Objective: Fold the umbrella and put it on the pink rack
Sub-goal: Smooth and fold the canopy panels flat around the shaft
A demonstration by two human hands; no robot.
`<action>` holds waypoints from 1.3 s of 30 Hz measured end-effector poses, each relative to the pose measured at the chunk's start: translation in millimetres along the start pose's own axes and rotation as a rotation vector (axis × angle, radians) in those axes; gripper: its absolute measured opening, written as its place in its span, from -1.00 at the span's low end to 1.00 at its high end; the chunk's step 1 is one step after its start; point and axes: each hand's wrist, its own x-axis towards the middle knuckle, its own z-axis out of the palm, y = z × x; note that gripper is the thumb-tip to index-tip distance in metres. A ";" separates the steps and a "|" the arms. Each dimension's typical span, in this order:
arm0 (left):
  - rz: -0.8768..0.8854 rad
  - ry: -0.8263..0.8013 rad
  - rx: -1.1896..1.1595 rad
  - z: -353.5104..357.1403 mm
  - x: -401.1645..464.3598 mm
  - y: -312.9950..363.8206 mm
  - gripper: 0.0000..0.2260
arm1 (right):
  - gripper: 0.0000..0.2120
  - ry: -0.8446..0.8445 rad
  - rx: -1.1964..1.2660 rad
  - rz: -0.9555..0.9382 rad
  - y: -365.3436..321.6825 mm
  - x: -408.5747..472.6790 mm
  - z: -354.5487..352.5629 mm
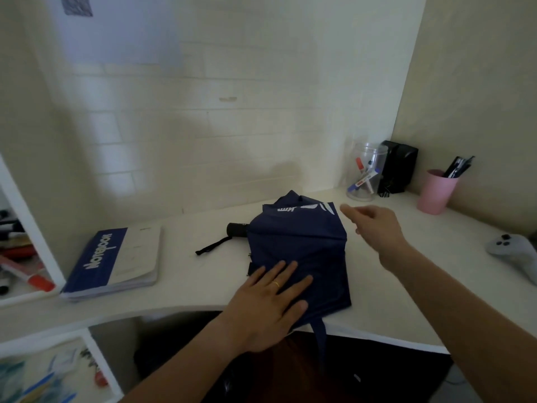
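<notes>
Pens [459,167] in pink cup [436,193]

Two bare forearms enter from the lower edge of the frame, neither showing any sleeve. The left hand [268,306], at lower centre, wears a thin gold ring [276,284] on one finger. The right hand [374,225], right of centre, carries no jewellery that shows.

Umbrella [299,251]: navy, white lettering, black handle. Notebook [116,261]: blue and white. Cup [436,191]: pink. Desk [406,286]: white. Ring [276,284]: gold.
</notes>
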 end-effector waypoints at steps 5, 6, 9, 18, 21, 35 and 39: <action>0.009 0.029 -0.010 -0.1 -2.4 1.3 -0.54 | -0.71 -0.181 0.113 0.108 -15.9 9.0 6.7; 0.013 0.042 -0.014 0.6 -2.6 1.2 -0.55 | -0.71 -0.198 0.157 0.090 -13.1 7.4 5.0; 0.020 0.078 0.005 2.5 -2.7 0.3 -0.55 | -0.69 -0.326 0.286 0.037 -3.5 -5.7 -4.8; 0.028 0.196 0.031 6.5 -6.0 -0.2 -0.55 | -0.58 -0.381 0.062 -0.263 33.0 -54.6 -14.6; 0.019 0.317 -0.006 8.8 -19.3 4.6 -0.54 | -0.69 -0.350 -0.052 -0.379 45.5 -56.8 -11.2; -0.432 0.464 -0.983 -79.2 8.5 -17.6 -0.64 | -0.62 -0.316 -0.209 -0.618 46.5 -58.7 -17.5; -0.343 0.450 -0.981 -66.2 -9.1 -10.0 -0.84 | -0.45 -0.329 -0.257 -0.607 43.4 -63.7 -21.8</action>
